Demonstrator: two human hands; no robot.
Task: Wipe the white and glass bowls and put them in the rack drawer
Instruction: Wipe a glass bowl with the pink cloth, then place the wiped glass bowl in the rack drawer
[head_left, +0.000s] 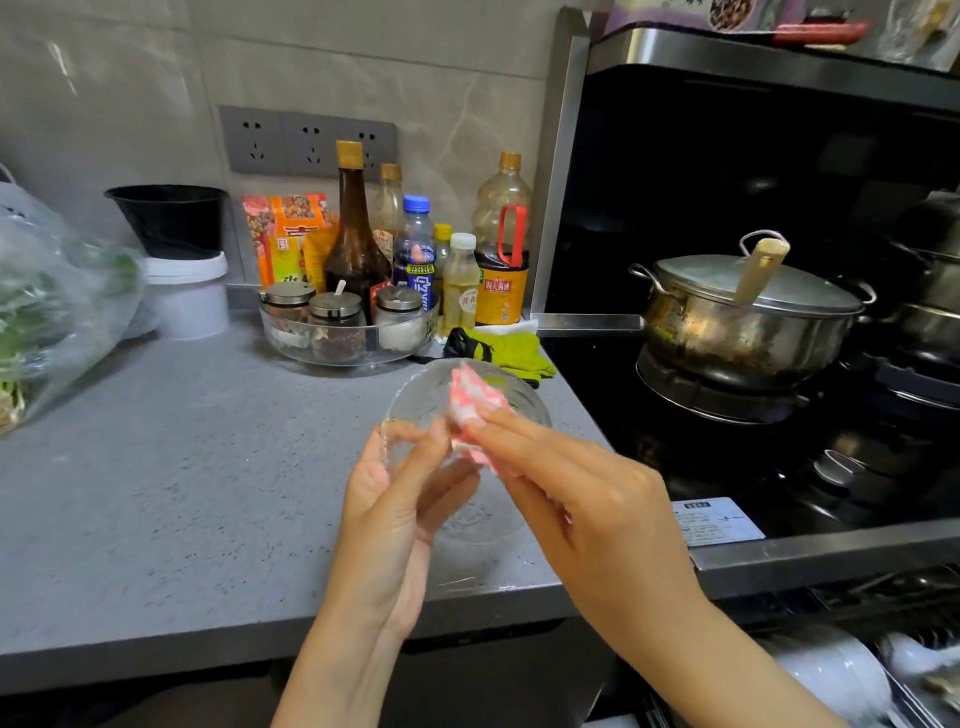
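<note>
Over the desk (182, 493) edge, left hand (395, 509) closes its grip on the glass bowl (483, 525) at the 9 o'clock rim; right hand (587, 509) pinches a pink cloth (472, 397) inside. At 5 o'clock, a white bowl (831, 670) sits in the drawer (906, 699).

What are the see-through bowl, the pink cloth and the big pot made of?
The bowl looks like clear glass: the counter shows through it. The cloth seems soft fabric, since it crumples. The pot is probably steel: shiny grey, with stains.
</note>
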